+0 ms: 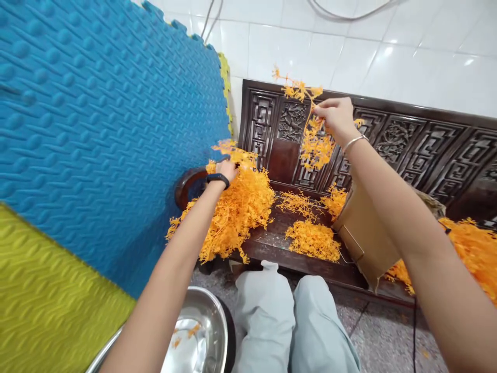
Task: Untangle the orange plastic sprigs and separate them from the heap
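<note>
My right hand is raised in front of the carved bench back, its fingers pinching the stem of an orange plastic sprig that hangs down and spreads to the left. My left hand, with a dark wristband, is at the top of a large orange heap on the bench's left end; its fingers are partly hidden among the pieces, and what they hold cannot be made out. A smaller orange pile and thin orange stems lie on the dark wooden seat.
A cardboard box stands on the bench, with more orange pieces to its right. Blue and yellow foam mats rise on the left. A metal basin with a few orange bits sits at the lower left, beside my knees.
</note>
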Available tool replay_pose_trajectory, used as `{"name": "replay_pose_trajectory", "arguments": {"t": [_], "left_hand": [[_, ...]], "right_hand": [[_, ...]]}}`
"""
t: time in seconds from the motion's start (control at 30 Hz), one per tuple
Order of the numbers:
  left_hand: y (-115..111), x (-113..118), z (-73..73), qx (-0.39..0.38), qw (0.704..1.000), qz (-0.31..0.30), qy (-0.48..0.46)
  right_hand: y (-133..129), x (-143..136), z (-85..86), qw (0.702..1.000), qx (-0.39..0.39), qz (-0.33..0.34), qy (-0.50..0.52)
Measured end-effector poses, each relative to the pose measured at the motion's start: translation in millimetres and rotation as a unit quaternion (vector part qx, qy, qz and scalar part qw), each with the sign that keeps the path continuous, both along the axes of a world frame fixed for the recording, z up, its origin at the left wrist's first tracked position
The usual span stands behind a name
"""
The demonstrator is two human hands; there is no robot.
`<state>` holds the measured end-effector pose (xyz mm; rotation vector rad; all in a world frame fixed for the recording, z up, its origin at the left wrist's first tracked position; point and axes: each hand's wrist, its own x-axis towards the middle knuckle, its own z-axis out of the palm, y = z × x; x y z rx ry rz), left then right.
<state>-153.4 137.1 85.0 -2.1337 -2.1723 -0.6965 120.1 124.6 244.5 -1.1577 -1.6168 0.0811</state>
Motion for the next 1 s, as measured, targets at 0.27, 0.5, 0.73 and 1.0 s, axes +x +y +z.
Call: {"name": "replay_pose_trajectory", "arguments": {"t": [0.27,0.5,0.73,1.0], "left_hand": [[26.8,-0.4,-1.9,-0.038,0.999,0.031,0.017],[17.9,-0.1,-14.7,0.080,0.992,0.090,0.033],[5.6,5.4,-0.1,0.052,0.995,-0.012,0.078],[-96.3,54.1,37.9,-0.299,0.885,-0.355,-0.040]], "right_hand": [[-52.5,13.8,-44.6,0.988,-0.015,0.081,-0.133],[-53.6,33.8,-69.9,0.995,0.007,0.073,-0.070],[-60.9,25.4,-73.9,0.991,-0.002,0.125,-0.045],[-126.5,17.9,-98.5,0.913,-0.163,0.342,0.151]]}}
